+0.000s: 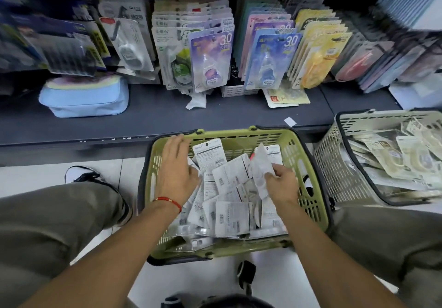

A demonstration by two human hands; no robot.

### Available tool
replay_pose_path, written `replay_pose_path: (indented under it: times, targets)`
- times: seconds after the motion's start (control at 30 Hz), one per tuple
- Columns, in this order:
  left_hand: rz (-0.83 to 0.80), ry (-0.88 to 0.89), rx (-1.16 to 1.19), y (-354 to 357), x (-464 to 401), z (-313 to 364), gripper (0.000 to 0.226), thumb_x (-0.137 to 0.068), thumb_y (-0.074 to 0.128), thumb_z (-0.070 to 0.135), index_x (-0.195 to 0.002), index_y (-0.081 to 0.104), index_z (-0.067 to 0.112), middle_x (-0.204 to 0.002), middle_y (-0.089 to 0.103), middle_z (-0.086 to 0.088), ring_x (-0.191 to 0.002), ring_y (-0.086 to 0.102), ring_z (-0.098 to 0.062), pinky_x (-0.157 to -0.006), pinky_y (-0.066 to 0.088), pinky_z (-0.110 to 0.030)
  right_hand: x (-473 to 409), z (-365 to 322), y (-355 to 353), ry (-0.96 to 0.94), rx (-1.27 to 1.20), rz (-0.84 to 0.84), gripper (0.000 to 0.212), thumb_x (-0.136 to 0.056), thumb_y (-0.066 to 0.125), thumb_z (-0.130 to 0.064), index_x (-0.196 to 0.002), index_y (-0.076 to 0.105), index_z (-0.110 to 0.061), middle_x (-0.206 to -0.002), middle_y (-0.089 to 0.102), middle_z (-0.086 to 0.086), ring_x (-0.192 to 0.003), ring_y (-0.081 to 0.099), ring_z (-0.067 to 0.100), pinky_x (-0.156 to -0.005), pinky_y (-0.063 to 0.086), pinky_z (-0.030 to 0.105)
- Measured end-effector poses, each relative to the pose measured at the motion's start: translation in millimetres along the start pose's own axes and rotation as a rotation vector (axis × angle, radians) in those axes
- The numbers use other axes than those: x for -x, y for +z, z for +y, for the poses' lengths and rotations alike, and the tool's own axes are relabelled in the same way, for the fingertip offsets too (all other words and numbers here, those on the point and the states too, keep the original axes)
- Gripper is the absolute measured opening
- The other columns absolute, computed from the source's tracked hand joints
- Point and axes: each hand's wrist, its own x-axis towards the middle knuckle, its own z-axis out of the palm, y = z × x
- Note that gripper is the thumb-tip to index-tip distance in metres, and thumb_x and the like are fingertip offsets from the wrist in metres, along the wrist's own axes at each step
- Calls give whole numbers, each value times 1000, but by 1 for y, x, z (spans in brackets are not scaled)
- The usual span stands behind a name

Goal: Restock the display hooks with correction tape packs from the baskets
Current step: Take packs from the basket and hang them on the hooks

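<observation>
On the dark shelf (167,116), rows of glossy carded correction tape packs (210,61) are leaning upright, with a soft pale-blue pouch (83,97) sitting well to their left. Just below, on the tiled floor, a slotted green plastic basket (308,202) is holding a loose heap of flat white blister packs (232,216) lying face down, while a beige lattice basket (334,171) beside it is holding cream-coloured packs (392,164). The left hand (177,166) is resting flat on the heap with its fingers straight and together, and the right hand (283,183) is pinching one crinkled clear pack (260,169) between its fingers.
</observation>
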Motion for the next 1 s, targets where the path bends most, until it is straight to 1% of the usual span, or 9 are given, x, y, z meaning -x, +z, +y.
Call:
replay_pose_path:
  times: [0.13, 0.23, 0.33, 0.43, 0.53, 0.63, 0.7, 0.9, 1.0]
  targets:
    - [-254, -154, 407, 24, 8, 58, 60, -95, 72, 18, -150, 48, 13, -151, 51, -4, -142, 46, -23, -122, 33, -31, 2, -13, -35, 225, -594, -4, 36, -88, 60, 11, -116, 74, -7, -102, 66, -10, -98, 67, 17, -85, 57, 36]
    - [-479, -480, 888, 30, 13, 88, 59, -91, 80, 41, -141, 55, 21, -139, 65, -1, -126, 63, -21, -109, 51, -42, 18, -22, -44, 138, -679, -365, 34, -84, 68, 6, -113, 77, -8, -108, 76, 6, -102, 72, 30, -82, 61, 41]
    - [-451, -531, 1081, 32, 18, 83, 32, -95, 77, 19, -125, 68, 20, -120, 78, -8, -115, 72, -30, -102, 57, -49, 36, -26, -30, 27, -534, -554, 22, -90, 68, -4, -103, 82, -15, -104, 79, 13, -97, 75, 34, -80, 61, 42]
    - [-397, -579, 939, 30, 22, 60, 29, -93, 78, 15, -119, 71, 23, -112, 79, -4, -110, 72, -28, -103, 55, -52, 33, -9, -10, -26, 60, -205, 20, -99, 65, -18, -113, 78, -10, -117, 75, 14, -113, 68, 36, -93, 57, 43]
    - [-379, -687, 924, 30, 21, 35, 25, -89, 81, 17, -110, 73, 27, -106, 80, -3, -105, 73, -29, -101, 56, -55, 30, 18, 6, 137, 808, -278, 78, -100, 65, -45, -159, 29, -10, -164, 25, 20, -151, 27, 39, -116, 38, 50]
    - [-354, -713, 920, 31, 24, 16, 26, -88, 79, 18, -110, 73, 30, -101, 81, 4, -108, 72, -29, -104, 53, -54, 27, 26, 21, 162, 910, -411, 104, -98, 70, -36, -166, -5, -9, -171, -10, 22, -158, 3, 44, -123, 27, 57]
    - [-339, -714, 929, 32, 25, 10, 34, -88, 77, 22, -118, 70, 35, -109, 79, 6, -113, 69, -27, -107, 50, -53, 22, 28, 26, 79, 957, -418, 102, -96, 72, -22, -166, -1, -13, -171, -8, 20, -156, 9, 42, -123, 30, 53]
    - [-424, -737, 1056, 35, 20, 16, 52, -77, 75, 37, -128, 68, 35, -121, 77, -3, -119, 69, -32, -110, 48, -61, 15, 37, 24, 15, 994, -459, 104, -95, 73, -32, -166, -1, -15, -173, -5, 16, -157, 10, 38, -123, 29, 53]
    - [-435, -732, 1049, 39, 19, 20, 49, -77, 75, 39, -126, 69, 37, -119, 78, 1, -118, 69, -29, -112, 46, -58, 8, 29, 17, 63, 763, -427, 83, -95, 72, -23, -160, 22, -12, -164, 23, 17, -148, 30, 38, -115, 40, 48]
